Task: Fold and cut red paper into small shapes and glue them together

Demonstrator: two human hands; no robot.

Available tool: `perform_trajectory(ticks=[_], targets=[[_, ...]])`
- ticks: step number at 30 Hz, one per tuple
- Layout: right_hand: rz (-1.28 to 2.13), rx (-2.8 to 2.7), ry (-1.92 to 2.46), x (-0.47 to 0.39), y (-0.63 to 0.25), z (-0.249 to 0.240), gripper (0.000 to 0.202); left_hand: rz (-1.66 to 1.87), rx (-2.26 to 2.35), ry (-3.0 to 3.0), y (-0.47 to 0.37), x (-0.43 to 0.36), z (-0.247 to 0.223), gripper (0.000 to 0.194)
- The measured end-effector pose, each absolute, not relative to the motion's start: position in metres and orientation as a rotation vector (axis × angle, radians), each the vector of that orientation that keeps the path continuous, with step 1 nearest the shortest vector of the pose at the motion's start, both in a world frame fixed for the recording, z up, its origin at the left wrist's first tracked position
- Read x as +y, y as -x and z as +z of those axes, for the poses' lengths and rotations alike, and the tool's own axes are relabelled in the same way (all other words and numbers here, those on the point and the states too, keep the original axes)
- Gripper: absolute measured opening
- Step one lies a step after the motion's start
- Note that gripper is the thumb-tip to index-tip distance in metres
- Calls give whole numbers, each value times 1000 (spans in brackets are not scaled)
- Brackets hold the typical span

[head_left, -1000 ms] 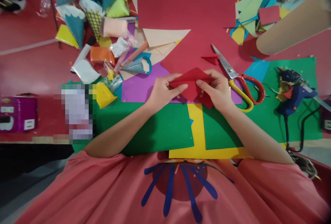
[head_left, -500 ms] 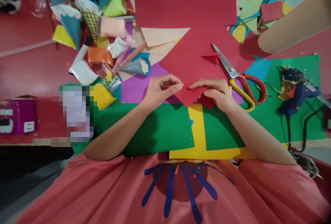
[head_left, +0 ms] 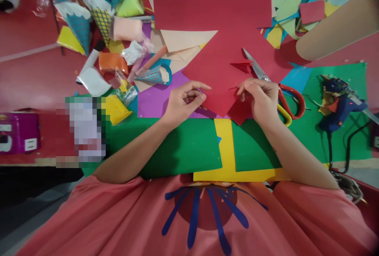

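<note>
My left hand (head_left: 187, 103) is held over the left edge of a red paper sheet (head_left: 217, 72), its index finger and thumb apart with nothing seen between them. To the right, my right hand (head_left: 262, 95) is closed in a pinch. A thin red sliver, apparently a piece of red paper (head_left: 233, 87) seen nearly edge-on, shows at its fingertips. Below that hand lies a small darker red paper piece (head_left: 240, 113). Scissors (head_left: 288, 104) with red and yellow handles lie partly behind my right hand, and a small folded red paper scrap (head_left: 242, 66) touches their blade.
Paper cones (head_left: 78, 23) and bagged clay (head_left: 128, 28) crowd the upper left. A blue glue gun (head_left: 340, 112) with a cable rests on green paper (head_left: 355, 145) at the right. A cardboard tube (head_left: 340, 23) and paper scraps (head_left: 291, 7) occupy the upper right.
My hands have parted. The right hand has moved up and to the right, away from the left; the red paper formerly between both hands no longer spans them.
</note>
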State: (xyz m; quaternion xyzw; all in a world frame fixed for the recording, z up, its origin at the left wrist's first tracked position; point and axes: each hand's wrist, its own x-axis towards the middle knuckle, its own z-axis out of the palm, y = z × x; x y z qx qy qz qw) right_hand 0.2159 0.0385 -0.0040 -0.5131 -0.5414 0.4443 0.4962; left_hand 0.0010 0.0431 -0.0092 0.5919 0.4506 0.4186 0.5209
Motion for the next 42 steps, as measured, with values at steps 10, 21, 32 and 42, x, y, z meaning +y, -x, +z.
perform_trajectory(ticks=[10, 21, 32, 42], targets=[[1332, -1044, 1080, 41, -209, 7, 26, 1029, 1070, -1280, -1, 45, -9, 37], [1314, -1321, 1137, 37, -208, -11, 21, 795, 982, -1435, -3, 38, -7, 45], [1288, -1465, 1241, 28, -197, -3, 9, 718, 809, -1753, 0, 34, -16, 71], [1377, -1399, 1285, 26, -196, 6, 21, 839, 910, -1574, -8, 26, -13, 57]])
